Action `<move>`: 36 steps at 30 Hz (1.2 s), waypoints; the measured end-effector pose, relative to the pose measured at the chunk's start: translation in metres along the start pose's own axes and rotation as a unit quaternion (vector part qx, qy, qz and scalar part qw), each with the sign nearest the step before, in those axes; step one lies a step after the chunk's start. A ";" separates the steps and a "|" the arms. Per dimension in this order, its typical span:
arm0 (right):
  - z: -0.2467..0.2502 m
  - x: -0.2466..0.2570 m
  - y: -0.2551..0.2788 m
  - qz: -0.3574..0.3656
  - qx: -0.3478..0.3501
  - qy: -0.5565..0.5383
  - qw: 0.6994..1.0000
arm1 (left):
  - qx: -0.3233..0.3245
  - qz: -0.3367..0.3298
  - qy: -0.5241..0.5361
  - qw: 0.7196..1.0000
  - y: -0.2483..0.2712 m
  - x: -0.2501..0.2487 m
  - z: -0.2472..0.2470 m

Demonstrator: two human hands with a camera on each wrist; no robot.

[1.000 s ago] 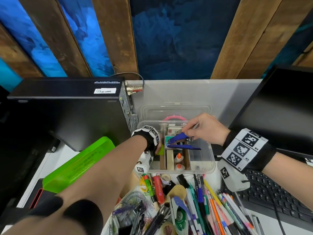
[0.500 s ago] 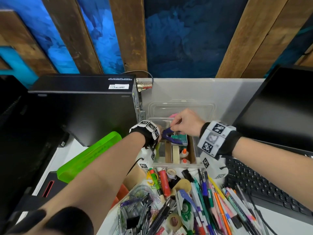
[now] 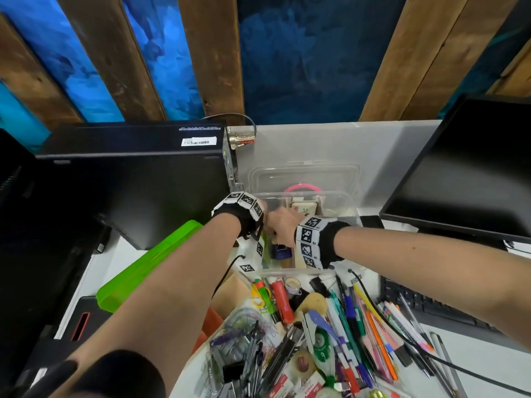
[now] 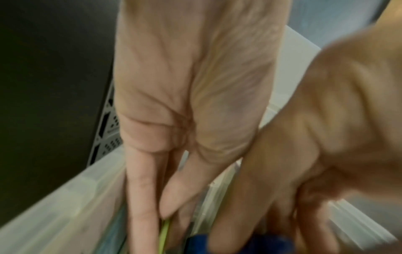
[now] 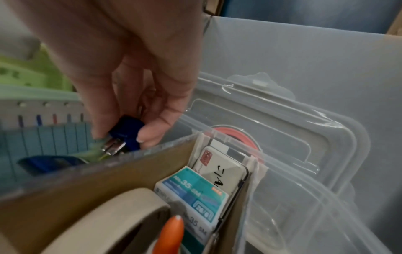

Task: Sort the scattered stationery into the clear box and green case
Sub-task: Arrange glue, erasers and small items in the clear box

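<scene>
Lowering the blue stapler [image 5: 127, 128] — pinched in the right hand [image 3: 283, 226] — into the left compartment of the clear box [image 5: 282, 120], beside the cardboard divider [image 5: 91, 175]; left hand [image 4: 185, 103] parting a thin green sheet [image 4: 164, 235] aside, fingers straight; keeping the stapler upright, easing it down slowly.

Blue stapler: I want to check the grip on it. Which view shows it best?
Right wrist: the right hand pinches the stapler, metal showing. Head shows only a blue patch below that hand; left wrist a blurred blue edge.
</scene>
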State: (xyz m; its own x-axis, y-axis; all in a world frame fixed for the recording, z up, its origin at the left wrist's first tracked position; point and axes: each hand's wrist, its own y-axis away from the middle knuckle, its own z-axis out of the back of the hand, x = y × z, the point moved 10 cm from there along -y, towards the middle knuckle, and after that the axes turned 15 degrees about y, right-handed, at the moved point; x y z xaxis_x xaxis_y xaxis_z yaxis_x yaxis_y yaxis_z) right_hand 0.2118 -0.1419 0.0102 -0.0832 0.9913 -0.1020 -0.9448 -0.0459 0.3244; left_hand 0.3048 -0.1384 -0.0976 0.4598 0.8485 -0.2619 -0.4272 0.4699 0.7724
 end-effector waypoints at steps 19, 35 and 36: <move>-0.047 0.025 -0.007 0.154 0.063 0.208 0.964 | -0.104 0.004 -0.057 0.993 0.004 -0.013 0.010; -0.084 0.008 -0.003 0.114 0.135 0.239 0.955 | -0.105 -0.004 -0.085 0.991 0.020 -0.021 -0.010; -0.087 0.008 -0.004 0.117 0.140 0.244 0.952 | -0.104 -0.007 -0.096 0.990 0.022 -0.023 -0.012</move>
State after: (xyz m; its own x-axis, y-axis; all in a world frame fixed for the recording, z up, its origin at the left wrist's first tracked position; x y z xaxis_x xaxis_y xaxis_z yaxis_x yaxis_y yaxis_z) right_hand 0.1872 -0.1444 -0.0741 -0.4825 0.7794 -0.3997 -0.7668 -0.1553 0.6228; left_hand 0.2756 -0.1446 -0.0815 0.5983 0.7886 -0.1417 -0.5614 0.5388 0.6281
